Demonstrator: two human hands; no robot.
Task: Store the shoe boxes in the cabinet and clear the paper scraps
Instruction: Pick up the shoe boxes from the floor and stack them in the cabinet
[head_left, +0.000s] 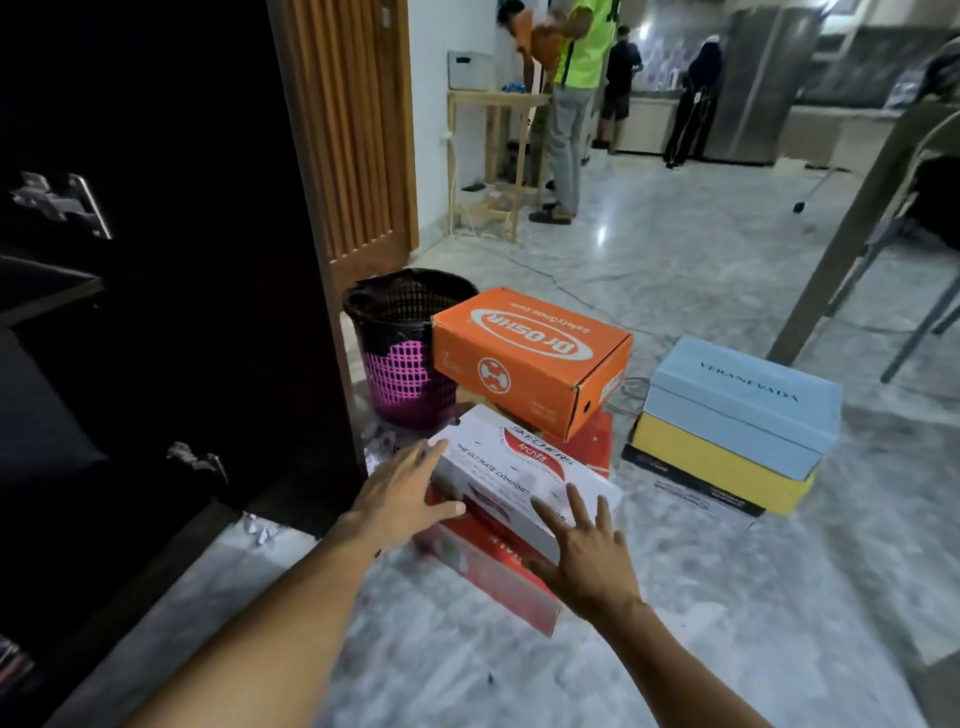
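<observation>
Both hands are at the white cardboard shoe box with red lettering (519, 467). The left hand (402, 493) lies flat against its left end, fingers straight. The right hand (582, 551) is spread wide over its near right edge, gripping nothing; I can't tell whether it presses yet. The box sits askew on a flat red cardboard box (483, 566), so I'd clamp both ends squarely and lift straight up, lest the lid slip. Left of it, white paper scraps (262, 530) lie at the foot of the dark open cabinet (156, 312). Just behind it rests an orange shoe box (530, 358), and further back to the left a black-and-pink mesh bin (400, 358). To its right stands a stack topped by a pale blue box (743, 400).
</observation>
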